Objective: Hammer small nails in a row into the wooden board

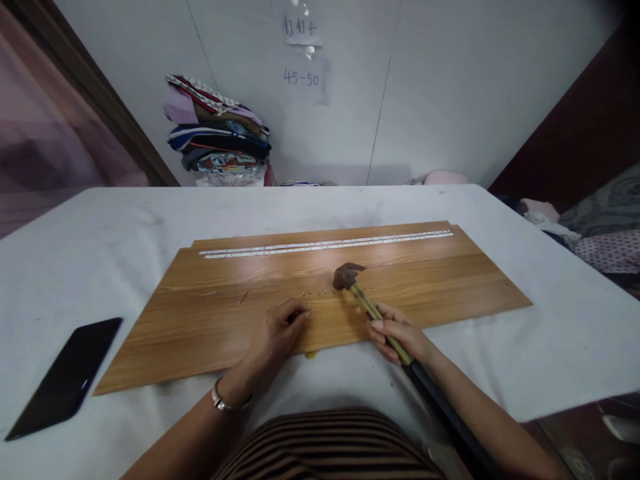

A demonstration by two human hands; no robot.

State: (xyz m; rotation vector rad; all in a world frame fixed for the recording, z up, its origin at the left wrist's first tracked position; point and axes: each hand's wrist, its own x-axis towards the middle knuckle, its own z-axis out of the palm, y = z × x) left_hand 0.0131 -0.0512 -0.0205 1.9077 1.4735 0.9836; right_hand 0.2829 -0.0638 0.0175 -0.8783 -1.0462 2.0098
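Observation:
My right hand (395, 333) is wrapped around the handle of a claw hammer (345, 275), whose rusty head is over the wooden board (430, 267). My left hand (285, 325) rests at the board's near edge, fingers curled with thumb and forefinger together; anything between them is too small to make out. Just beyond it, a row of small nail heads (310, 293) runs toward the hammer and past it. Left of my hand, a loose nail (243, 296) and another thin nail (209, 294) lie on the board.
Two white measuring strips (325, 245) run along the board's far side. A black tablet-like slab (67, 377) lies on the white tablecloth (500, 360) at left. Folded clothes (220, 133) are stacked at the back, by a wall with paper notes (303, 77).

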